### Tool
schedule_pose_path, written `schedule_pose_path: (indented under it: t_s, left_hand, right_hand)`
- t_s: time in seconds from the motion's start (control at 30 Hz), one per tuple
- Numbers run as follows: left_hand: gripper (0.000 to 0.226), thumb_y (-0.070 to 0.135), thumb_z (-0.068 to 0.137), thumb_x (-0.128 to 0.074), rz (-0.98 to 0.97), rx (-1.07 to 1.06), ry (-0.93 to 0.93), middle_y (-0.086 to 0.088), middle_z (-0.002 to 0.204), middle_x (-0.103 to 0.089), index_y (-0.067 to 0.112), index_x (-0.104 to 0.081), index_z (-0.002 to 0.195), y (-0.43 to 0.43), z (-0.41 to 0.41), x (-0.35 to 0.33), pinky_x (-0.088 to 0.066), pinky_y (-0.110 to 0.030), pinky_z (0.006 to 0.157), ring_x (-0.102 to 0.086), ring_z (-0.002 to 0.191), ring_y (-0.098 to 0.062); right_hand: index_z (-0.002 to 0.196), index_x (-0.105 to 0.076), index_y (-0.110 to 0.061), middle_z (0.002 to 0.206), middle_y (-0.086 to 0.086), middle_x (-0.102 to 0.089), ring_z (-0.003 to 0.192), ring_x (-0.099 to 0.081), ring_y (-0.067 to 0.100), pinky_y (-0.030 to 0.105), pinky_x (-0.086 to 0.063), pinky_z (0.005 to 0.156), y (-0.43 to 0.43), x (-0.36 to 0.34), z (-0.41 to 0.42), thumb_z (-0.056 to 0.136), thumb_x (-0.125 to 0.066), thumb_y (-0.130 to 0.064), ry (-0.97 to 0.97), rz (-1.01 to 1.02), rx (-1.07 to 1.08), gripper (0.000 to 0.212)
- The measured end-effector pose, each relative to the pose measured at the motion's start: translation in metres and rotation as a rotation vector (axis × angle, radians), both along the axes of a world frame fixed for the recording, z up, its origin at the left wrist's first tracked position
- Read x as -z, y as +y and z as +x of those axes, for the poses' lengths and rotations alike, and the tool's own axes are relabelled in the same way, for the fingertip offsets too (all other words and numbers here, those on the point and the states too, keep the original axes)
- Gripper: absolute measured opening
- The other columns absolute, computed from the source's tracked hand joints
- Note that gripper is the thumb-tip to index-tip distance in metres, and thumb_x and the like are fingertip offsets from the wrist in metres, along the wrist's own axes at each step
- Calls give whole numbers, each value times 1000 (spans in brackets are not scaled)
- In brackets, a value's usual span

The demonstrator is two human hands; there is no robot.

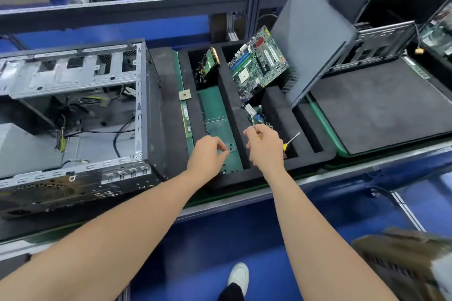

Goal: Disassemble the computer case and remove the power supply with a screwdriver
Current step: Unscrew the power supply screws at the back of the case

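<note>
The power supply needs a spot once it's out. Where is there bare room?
Bare: the black foam mat right of the leaning side panel. Partly free: the green tray compartment between RAM stick and motherboard. Crowded: the compartment holding the screwdriver.

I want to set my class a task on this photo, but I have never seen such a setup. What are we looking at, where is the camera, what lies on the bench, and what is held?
There is no machine here. The camera sits on a person's head and looks down at their own bare arms. On the bench at the left lies an open grey metal computer case with loose cables inside. In the middle is a black foam tray whose compartments hold a green motherboard and a hard drive. The right hand grips a thin metal-shafted screwdriver. The left hand pinches its fingertips over the tray. Whether they hold anything is too small to tell.
</note>
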State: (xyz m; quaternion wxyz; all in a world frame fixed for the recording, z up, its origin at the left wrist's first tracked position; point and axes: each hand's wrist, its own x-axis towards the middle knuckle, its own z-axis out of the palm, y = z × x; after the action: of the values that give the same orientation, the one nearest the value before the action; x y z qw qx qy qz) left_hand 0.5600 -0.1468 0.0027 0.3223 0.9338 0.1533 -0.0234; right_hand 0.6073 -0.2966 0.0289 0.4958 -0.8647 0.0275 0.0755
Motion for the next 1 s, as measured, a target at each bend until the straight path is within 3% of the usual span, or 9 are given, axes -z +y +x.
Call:
schedule_pose_path:
  t_s: [0.17, 0.27, 0.37, 0.53, 0.67, 0.77, 1.0]
  left_hand:
    - [15, 22, 91, -75, -7, -28, 19, 3, 109, -63, 20, -70, 105, 2, 5, -4, -50, -30, 91, -59, 101, -13]
    - [13, 20, 96, -66, -23, -70, -52, 2, 109, -66, 18, -68, 108, 2, 8, -18, -49, -29, 87, -61, 101, -15]
    - [15, 20, 99, -56, -68, -110, -179, 4, 105, -68, 18, -67, 109, 4, 11, -47, -49, -28, 81, -61, 93, -13]
    - [20, 14, 98, -52, -150, -133, -395, 11, 101, -68, 21, -68, 108, 25, 2, -115, -40, -6, 71, -60, 90, -5]
    - [20, 12, 98, -52, -195, -188, -486, 10, 100, -70, 20, -67, 108, 64, -27, -155, -46, -15, 79, -62, 92, -5]
    - [22, 11, 97, -52, -161, -228, -488, 9, 99, -70, 20, -68, 108, 103, -62, -169, -43, -10, 74, -61, 89, -4]
    - [24, 10, 94, -52, -116, -346, -453, 9, 96, -72, 22, -70, 104, 196, -157, -167, -41, -10, 69, -63, 91, -5]
  right_hand:
    - [86, -68, -22, 62, -6, -67, 53, -60, 18, 46, -60, 63, 3, 3, 7, 98, -55, -35, 27, 40, -19, 22]
    - [94, -62, -28, 63, -8, -68, 43, -55, 13, 32, -47, 48, 7, -4, 8, 100, -54, -35, 44, 129, 5, 12]
    - [102, -60, -22, 63, -5, -67, 41, -52, 17, 27, -40, 41, 17, -21, 7, 103, -50, -28, 98, 290, 0, 12]
    - [110, -61, -14, 75, 5, -62, 45, -48, 20, 28, -39, 42, 57, -62, -7, 103, -38, -14, 162, 542, -106, 24]
    - [104, -59, -14, 62, 2, -58, 42, -47, 19, 24, -39, 41, 97, -96, -31, 102, -38, -10, 190, 698, -133, 22]
    - [108, -60, -12, 61, 4, -58, 43, -50, 20, 26, -41, 42, 132, -114, -59, 104, -39, -11, 215, 759, -194, 21]
    - [112, -60, -14, 62, 4, -60, 44, -51, 19, 26, -42, 43, 217, -128, -140, 106, -40, -17, 283, 738, -313, 21]
